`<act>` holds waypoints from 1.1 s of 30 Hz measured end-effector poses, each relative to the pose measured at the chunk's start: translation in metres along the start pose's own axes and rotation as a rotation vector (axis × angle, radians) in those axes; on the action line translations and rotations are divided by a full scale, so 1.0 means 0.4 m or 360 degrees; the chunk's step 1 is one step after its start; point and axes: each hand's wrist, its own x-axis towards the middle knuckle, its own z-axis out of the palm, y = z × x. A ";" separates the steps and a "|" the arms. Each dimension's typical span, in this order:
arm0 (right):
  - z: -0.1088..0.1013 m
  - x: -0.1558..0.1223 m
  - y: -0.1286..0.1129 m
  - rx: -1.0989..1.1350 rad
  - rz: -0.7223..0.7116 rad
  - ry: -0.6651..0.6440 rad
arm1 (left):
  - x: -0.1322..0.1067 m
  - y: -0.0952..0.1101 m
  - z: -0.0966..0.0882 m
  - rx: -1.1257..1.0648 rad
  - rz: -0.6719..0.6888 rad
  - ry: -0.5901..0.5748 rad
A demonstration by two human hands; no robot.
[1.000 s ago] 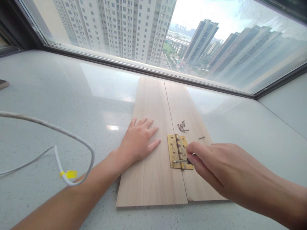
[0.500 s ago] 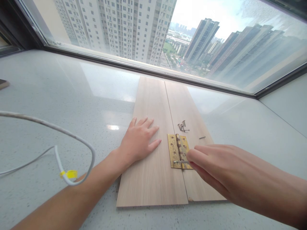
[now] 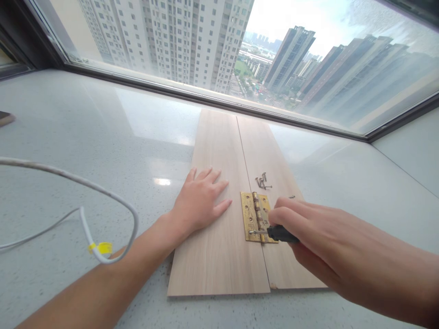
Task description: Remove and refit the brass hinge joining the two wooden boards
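My left hand point(image 3: 202, 199) lies flat with fingers spread on the left wooden board point(image 3: 219, 256). A brass hinge point(image 3: 251, 218) spans the seam between that board and the right wooden board point(image 3: 291, 269). My right hand point(image 3: 308, 233) is closed around the dark handle of a screwdriver point(image 3: 281, 233). Its shaft crosses the hinge, and the tip meets the lower hole of the left leaf, where a screw head seems to sit. My fingers partly cover the hinge's right leaf. Several loose screws point(image 3: 262, 182) lie in a small pile above the hinge.
A single screw point(image 3: 291, 197) lies just beyond my right hand, partly covered. A white cable point(image 3: 133, 214) with a yellow tag point(image 3: 104, 248) loops above my left forearm. The boards rest on a speckled white sill point(image 3: 85, 137) below a window frame point(image 3: 206, 98).
My right hand has shifted its hold, with the fingers higher, so the screwdriver's dark handle now shows. The lone screw has become partly covered. My left hand stays in place.
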 end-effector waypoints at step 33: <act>-0.002 -0.003 -0.004 -0.0116 -0.0024 -0.0146 | 0.001 -0.001 0.004 0.0028 0.0009 -0.0003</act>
